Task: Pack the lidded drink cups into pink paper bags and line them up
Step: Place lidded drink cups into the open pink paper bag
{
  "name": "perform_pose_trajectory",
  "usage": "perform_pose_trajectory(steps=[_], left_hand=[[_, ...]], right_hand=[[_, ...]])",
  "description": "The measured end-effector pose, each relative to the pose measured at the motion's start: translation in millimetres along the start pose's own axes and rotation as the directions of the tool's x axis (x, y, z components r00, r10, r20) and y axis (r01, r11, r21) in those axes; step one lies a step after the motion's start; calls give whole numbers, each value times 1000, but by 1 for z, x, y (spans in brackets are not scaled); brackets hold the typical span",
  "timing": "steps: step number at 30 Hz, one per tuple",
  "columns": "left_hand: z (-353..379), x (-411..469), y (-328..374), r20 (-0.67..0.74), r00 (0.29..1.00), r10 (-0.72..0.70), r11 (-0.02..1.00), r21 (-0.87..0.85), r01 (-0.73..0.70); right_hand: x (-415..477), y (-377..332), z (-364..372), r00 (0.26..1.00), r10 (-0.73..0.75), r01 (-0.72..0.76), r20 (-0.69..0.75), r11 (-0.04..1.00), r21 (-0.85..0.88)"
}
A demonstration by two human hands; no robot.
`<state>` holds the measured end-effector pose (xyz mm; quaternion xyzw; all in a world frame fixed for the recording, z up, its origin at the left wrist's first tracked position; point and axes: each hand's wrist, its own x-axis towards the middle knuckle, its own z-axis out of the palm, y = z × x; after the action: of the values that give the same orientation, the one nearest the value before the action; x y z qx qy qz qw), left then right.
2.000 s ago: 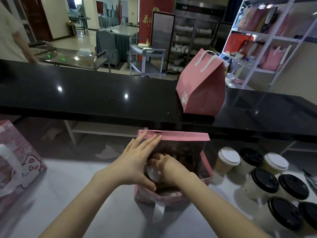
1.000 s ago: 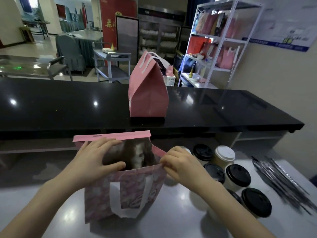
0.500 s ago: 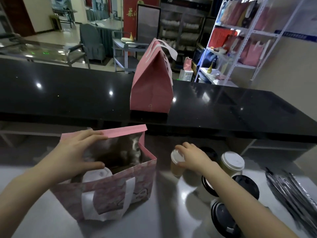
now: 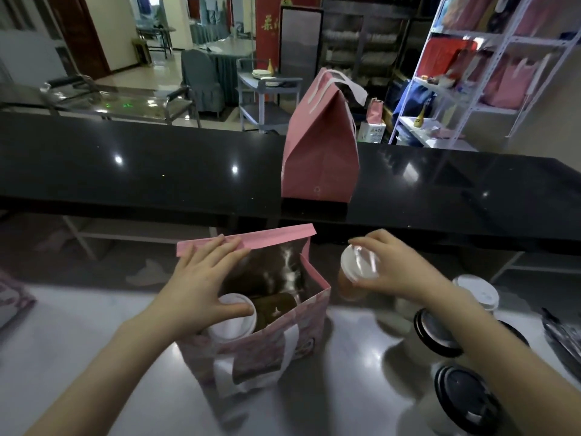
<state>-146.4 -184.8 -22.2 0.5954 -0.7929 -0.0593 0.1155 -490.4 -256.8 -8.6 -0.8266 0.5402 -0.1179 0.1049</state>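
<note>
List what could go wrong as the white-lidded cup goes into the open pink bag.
1. The right hand grips the white-lidded brown paper cup only by its lid; the lid could pop off and spill.
2. The open pink paper bag already holds a white-lidded cup, so the newcomer could knock it.
3. The left hand alone steadies the bag, which could tip.

One camera on my head, looking forward and down, close over my hands [image 4: 201,287], black counter [image 4: 157,171] farther ahead.
</note>
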Motion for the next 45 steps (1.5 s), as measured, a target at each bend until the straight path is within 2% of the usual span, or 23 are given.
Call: perform_pose_trajectory(steps=[3, 7, 9, 12, 17, 25, 34, 45], left_hand=[[0, 0, -2, 34, 999, 7, 998, 66, -10], [-2, -4, -3, 50, 999, 22, 997, 70, -25], [-5, -7, -4, 41, 998, 39, 998, 42, -41], [-10, -11, -6, 31, 997, 66, 998, 7, -66], [-14, -21, -17, 21, 994, 106, 993, 43, -107], [-10, -35, -22, 41, 992, 122, 989, 83, -125], [-3, -33, -23, 59, 989, 135, 983, 116, -141], [0, -37, -27, 12, 990, 144, 985, 93, -144]], right_hand=[[-9, -40, -53, 986, -109, 115, -128, 992, 43], [-17, -99, -106, 955, -232, 244, -187, 969, 43], [-18, -127, -107, 939, -300, 315, -167, 946, 74], [-7, -160, -71, 938, -348, 348, -17, 935, 75], [16, -171, 2, 937, -273, 319, 220, 924, -212], [25, -169, 48, 943, -200, 302, 266, 853, -427], [32, -164, 82, 948, -53, 185, 312, 894, -409], [38, -159, 100, 961, -44, 136, 274, 936, -326]])
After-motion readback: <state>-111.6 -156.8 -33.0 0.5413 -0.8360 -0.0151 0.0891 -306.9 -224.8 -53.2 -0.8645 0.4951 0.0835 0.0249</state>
